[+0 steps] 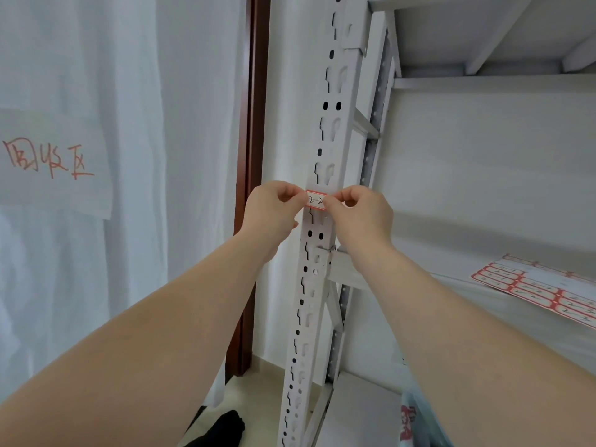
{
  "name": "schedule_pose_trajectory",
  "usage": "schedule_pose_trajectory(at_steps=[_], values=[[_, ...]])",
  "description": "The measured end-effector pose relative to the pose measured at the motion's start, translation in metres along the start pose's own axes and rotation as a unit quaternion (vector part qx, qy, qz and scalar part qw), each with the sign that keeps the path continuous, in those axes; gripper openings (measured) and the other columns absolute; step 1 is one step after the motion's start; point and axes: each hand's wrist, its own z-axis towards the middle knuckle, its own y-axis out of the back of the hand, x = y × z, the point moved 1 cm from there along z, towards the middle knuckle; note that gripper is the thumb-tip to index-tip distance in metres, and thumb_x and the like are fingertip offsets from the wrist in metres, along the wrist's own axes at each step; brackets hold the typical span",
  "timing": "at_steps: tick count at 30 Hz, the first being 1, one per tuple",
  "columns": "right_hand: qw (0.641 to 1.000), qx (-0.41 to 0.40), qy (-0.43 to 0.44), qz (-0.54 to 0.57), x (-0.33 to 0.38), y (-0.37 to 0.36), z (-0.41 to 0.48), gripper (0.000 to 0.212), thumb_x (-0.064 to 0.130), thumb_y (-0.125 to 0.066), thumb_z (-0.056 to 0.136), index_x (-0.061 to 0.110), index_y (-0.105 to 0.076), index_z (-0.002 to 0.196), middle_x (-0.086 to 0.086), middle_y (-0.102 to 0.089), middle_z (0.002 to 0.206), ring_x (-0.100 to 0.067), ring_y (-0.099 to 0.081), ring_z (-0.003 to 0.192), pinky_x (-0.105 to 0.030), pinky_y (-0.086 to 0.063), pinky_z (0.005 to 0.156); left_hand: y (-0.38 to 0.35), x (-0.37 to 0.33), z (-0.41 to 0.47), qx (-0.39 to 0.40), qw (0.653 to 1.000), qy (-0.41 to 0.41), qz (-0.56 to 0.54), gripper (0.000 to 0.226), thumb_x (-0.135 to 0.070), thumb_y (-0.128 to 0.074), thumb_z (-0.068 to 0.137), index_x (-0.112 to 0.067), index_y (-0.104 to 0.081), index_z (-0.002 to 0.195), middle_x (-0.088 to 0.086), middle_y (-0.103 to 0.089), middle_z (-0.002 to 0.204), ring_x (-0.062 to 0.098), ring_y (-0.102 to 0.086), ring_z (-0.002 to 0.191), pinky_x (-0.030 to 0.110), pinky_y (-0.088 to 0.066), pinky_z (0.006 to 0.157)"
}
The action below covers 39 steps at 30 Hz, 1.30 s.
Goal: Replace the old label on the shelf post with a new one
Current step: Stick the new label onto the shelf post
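the left hand and right hand each pinched an end of the small red-edged paper label. it lay flat on the white metal post full of holes. a sheet of labels sat on the shelf.

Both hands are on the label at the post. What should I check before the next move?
1. Left hand pinches the label at its left end: ok.
2. Right hand pinches its right end: ok.
3. Label lies across the shelf post front face: ok.
4. Label stuck flat all over: cannot tell.
5. Old label or new one: cannot tell.
6. Spare label sheet lying on the shelf: ok.
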Motion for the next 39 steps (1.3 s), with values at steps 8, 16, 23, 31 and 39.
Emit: schedule_pose_trajectory(at_steps=[8, 16, 23, 31, 39], values=[[0.998, -0.053, 0.014, -0.025, 0.0, -0.005, 0.003, 0.015, 0.022, -0.06, 0.089, 0.011, -0.071, 0.089, -0.003, -0.07, 0.098, -0.022, -0.06, 0.093, -0.03, -0.041, 0.074, -0.002, -0.002, 0.006, 0.003, 1.0, -0.007, -0.001, 0.013, -0.014, -0.06, 0.088, -0.015, -0.066, 0.076, 0.0, -0.068, 0.08, 0.016, -0.063, 0.079, 0.038, -0.059, 0.078], [0.997, -0.056, 0.026, -0.055, 0.002, -0.005, 0.002, 0.011, 0.021, -0.058, 0.09, 0.013, -0.065, 0.088, -0.004, -0.068, 0.098, -0.025, -0.06, 0.094, -0.03, -0.038, 0.073, -0.007, 0.001, 0.01, -0.036, 0.999, -0.022, 0.023, 0.018, -0.015, -0.064, 0.084, -0.022, -0.066, 0.068, 0.004, -0.072, 0.08, 0.025, -0.069, 0.084, 0.044, -0.058, 0.079], [0.993, -0.062, 0.045, -0.094, 0.003, -0.007, 0.0, 0.008, 0.022, -0.054, 0.093, 0.018, -0.058, 0.088, -0.007, -0.069, 0.105, -0.025, -0.059, 0.097, -0.029, -0.035, 0.072, -0.012, 0.005, 0.011, -0.059, 0.997, -0.032, 0.026, 0.019, -0.017, -0.064, 0.082, -0.025, -0.065, 0.065, -0.002, -0.069, 0.074, 0.022, -0.068, 0.082, 0.042, -0.057, 0.08], [0.99, -0.074, 0.056, -0.103, 0.002, -0.011, -0.002, 0.008, 0.022, -0.052, 0.094, 0.018, -0.056, 0.088, -0.007, -0.068, 0.106, -0.026, -0.059, 0.098, -0.029, -0.032, 0.072, -0.014, 0.008, 0.013, -0.073, 0.995, -0.046, 0.039, 0.013, -0.019, -0.064, 0.082, -0.022, -0.067, 0.071, -0.008, -0.066, 0.071, 0.018, -0.066, 0.075, 0.04, -0.056, 0.081], [0.988, -0.088, 0.063, -0.113, 0.002, -0.013, -0.002, 0.008, 0.02, -0.05, 0.095, 0.018, -0.053, 0.088, -0.008, -0.067, 0.105, -0.02, -0.047, 0.085, -0.028, -0.03, 0.071, -0.014, 0.008, 0.013, -0.082, 0.993, -0.059, 0.058, 0.01, -0.02, -0.063, 0.083, -0.02, -0.069, 0.075, -0.009, -0.065, 0.071, 0.016, -0.065, 0.074, 0.035, -0.054, 0.079]])
